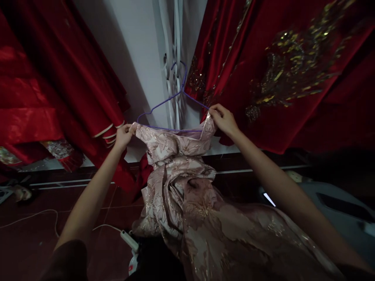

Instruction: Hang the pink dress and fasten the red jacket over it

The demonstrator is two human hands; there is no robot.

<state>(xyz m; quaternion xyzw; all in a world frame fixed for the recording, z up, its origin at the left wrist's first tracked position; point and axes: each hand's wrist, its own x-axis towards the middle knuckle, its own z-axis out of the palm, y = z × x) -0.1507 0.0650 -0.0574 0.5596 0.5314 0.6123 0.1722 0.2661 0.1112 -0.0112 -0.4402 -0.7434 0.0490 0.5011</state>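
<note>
A pale pink brocade dress (181, 183) with gold flowers hangs from a purple wire hanger (172, 97) in the middle of the view and spills down toward me. My left hand (124, 134) is closed on the dress's left shoulder at the hanger's left end. At the hanger's right end my right hand (223, 119) pinches the dress's right shoulder. The hanger's hook sits on a white rack (175, 47) against the wall.
Red satin garments (58, 89) hang at the left. At the right hangs a red garment with gold sequin embroidery (293, 66). On the dark red tiled floor (26, 242) lie a white cable and a power strip (129, 240). A grey appliance (336, 210) stands at the right.
</note>
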